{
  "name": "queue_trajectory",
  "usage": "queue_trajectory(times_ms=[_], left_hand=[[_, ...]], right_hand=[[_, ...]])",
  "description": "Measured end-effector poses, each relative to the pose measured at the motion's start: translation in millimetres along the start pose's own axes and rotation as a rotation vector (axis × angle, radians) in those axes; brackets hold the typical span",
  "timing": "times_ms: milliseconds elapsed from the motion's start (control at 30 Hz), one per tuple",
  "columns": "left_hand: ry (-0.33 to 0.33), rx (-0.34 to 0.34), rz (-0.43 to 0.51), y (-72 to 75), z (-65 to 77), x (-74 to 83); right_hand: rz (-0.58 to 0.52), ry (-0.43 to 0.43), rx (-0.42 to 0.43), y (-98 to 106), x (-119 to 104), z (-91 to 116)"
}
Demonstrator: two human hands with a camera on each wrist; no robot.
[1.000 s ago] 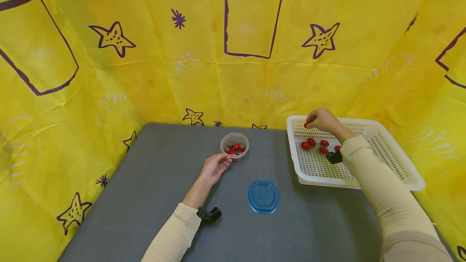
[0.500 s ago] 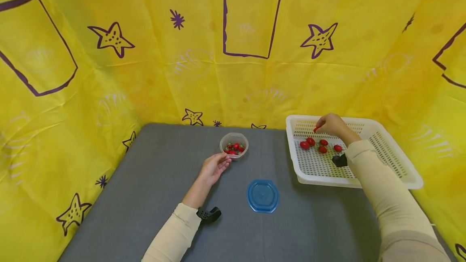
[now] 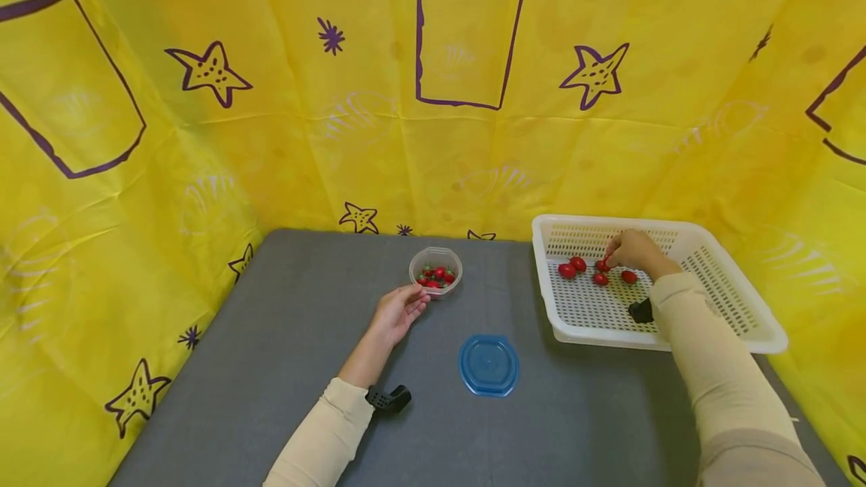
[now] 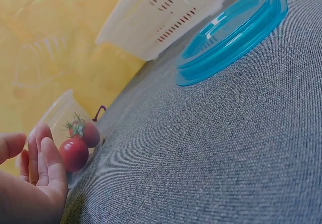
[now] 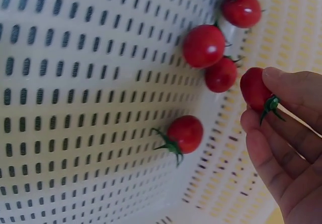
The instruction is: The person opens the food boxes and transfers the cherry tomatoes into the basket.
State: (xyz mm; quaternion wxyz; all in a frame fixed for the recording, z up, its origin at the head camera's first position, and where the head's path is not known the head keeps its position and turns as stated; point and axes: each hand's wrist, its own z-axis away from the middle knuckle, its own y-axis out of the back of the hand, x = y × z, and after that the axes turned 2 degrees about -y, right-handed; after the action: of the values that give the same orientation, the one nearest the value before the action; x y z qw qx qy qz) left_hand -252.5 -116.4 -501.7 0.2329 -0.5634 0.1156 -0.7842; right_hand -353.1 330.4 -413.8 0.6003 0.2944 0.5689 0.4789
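Observation:
My right hand (image 3: 634, 250) pinches a cherry tomato (image 5: 255, 89) with a green stem between thumb and fingertips, low inside a white slotted basket (image 3: 564, 322). Several more red cherry tomatoes (image 5: 204, 46) lie on the basket's floor beside it, and one tomato (image 5: 185, 134) sits apart from that cluster. Over at the middle of the table, my left hand (image 3: 398, 313) has its fingertips right at the near side of a small clear plastic container (image 3: 438, 252). Its fingers look relaxed in the left wrist view. Several cherry tomatoes (image 4: 74, 154) fill the container's bottom.
A blue lid (image 3: 489, 365) lies flat on the grey tablecloth (image 3: 284, 337), between the container and the basket, nearer to me. Yellow patterned cloth (image 3: 338, 164) hangs behind the table and at both sides.
The right hand has moved right and lower into the basket, carrying the pinched cherry tomato. The left hand and the container have stayed put.

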Motion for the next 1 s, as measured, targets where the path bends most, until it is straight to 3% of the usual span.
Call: queue_trajectory(times_ms=[333,600,1000], left_hand=[[-0.010,-0.020,0.000,1.5,-0.8,-1.2],[-0.023,-0.022,-0.002,2.2,0.2,-0.8],[-0.022,-0.031,0.000,3.0,-1.6,-2.3]], right_hand=[[0.038,-0.047,-0.052,-10,10,-2],[0.059,-0.055,-0.141,-16,8,-9],[0.021,-0.060,-0.194,-21,11,-10]])
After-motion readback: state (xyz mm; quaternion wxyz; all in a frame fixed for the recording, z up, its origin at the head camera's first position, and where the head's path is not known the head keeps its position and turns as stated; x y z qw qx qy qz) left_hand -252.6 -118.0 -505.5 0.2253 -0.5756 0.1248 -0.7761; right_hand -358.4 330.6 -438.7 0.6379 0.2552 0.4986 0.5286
